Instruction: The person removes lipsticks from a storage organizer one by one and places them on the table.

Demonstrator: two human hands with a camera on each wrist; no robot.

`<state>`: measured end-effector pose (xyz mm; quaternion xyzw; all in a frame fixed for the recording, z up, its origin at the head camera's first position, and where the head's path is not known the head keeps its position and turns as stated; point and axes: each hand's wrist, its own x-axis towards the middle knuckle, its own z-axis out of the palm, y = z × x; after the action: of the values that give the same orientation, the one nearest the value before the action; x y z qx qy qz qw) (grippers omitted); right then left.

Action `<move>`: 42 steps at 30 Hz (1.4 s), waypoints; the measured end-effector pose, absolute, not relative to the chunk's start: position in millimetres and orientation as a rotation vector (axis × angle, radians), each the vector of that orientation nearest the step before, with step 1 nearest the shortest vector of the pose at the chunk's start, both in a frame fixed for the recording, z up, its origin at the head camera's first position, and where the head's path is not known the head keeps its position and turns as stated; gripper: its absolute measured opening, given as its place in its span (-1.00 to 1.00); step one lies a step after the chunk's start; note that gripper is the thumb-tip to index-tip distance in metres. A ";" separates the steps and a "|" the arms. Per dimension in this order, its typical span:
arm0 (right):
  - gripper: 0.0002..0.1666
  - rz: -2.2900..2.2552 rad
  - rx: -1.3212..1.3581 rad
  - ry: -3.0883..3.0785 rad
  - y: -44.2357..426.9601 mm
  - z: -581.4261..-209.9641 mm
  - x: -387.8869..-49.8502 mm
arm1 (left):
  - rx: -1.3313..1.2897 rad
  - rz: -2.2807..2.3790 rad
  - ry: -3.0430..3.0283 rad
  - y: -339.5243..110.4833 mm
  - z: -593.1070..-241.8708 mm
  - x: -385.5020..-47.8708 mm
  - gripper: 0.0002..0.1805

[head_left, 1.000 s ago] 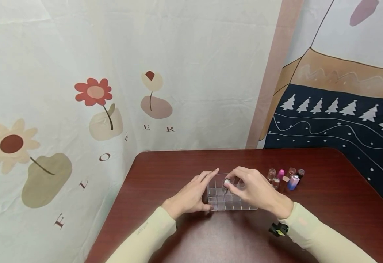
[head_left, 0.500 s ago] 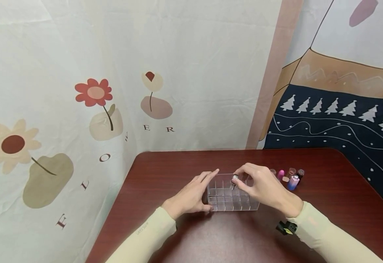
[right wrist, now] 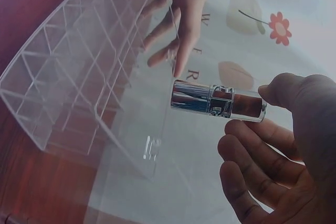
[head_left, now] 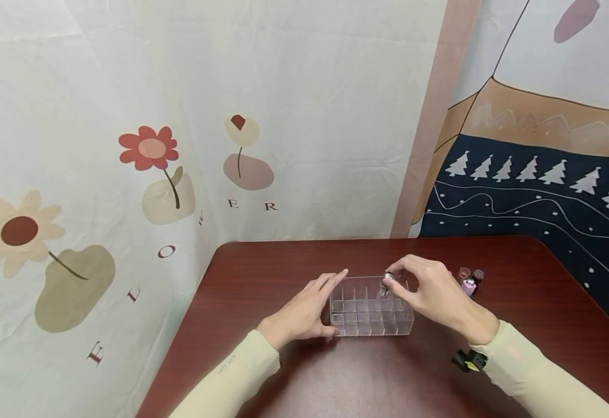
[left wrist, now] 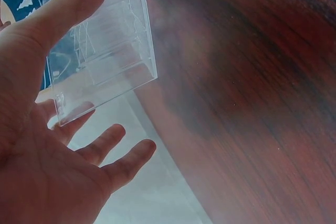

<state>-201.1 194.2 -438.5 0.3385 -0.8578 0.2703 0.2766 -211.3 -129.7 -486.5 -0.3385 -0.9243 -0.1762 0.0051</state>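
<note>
A clear acrylic organizer (head_left: 372,326) with rows of small compartments stands on the table. My left hand (head_left: 303,310) holds its left end, thumb at the lower front and index finger reaching to the back edge. In the left wrist view the thumb lies over the organizer (left wrist: 113,51), with the other fingers spread. Between thumb and fingertips, my right hand (head_left: 432,293) pinches a lipstick (right wrist: 215,100) with a shiny silver part and a clear, reddish-brown end. It is held over the back row towards the right; whether it touches a compartment, I cannot tell.
Several other cosmetic tubes stand on the dark red table (head_left: 273,261) to the right, partly hidden behind my right hand. Among them are a pink-and-blue tube (head_left: 468,286) and a dark one (head_left: 478,275). Printed cloths (head_left: 309,116) hang behind the table.
My right hand has moved to the right along the organizer's back row with the lipstick, now covering more of the standing tubes. The left hand has stayed in place.
</note>
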 end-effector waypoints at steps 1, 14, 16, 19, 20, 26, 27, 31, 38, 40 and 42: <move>-0.76 0.719 0.905 -2.301 196.0 -438.3 -201.3 | -1.060 -0.550 -2.895 -129.7 -486.5 -211.3 0.53; -0.70 0.717 0.818 -2.326 217.5 -438.1 -199.9 | -1.058 -0.546 -2.892 -129.8 -485.6 -211.1 0.53; -0.70 0.720 0.803 -2.335 220.9 -437.2 -199.3 | -1.060 -0.549 -2.892 -129.8 -484.9 -210.9 0.52; -0.70 0.718 0.786 -2.338 226.6 -436.1 -199.1 | -1.061 -0.552 -2.893 -129.8 -484.2 -210.6 0.52; -0.70 0.718 0.782 -2.336 228.8 -435.7 -199.2 | -1.062 -0.551 -2.893 -129.7 -484.2 -210.7 0.52; -0.69 0.689 0.744 -2.334 241.8 -433.6 -200.1 | -1.064 -0.550 -2.892 -129.6 -485.0 -211.5 0.53; -0.69 0.686 0.733 -2.340 243.9 -433.0 -200.1 | -1.063 -0.550 -2.893 -129.6 -485.0 -211.6 0.53; -0.70 0.684 0.680 -2.374 252.6 -431.0 -199.3 | -1.061 -0.545 -2.894 -129.7 -485.6 -212.3 0.53; -0.75 0.658 0.608 -2.390 265.5 -430.6 -198.0 | -1.061 -0.551 -2.894 -129.3 -486.5 -211.9 0.53; -0.75 0.660 0.595 -2.384 269.3 -431.3 -197.8 | -1.064 -0.550 -2.891 -129.1 -486.8 -211.8 0.52; -0.75 0.663 0.586 -2.373 273.2 -431.9 -198.0 | -1.069 -0.549 -2.885 -128.7 -487.2 -211.7 0.52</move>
<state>-198.0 273.2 -431.9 0.2209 -0.8939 0.2497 0.2997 -211.7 -128.7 -487.2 -0.3420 -0.9231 -0.1755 0.0082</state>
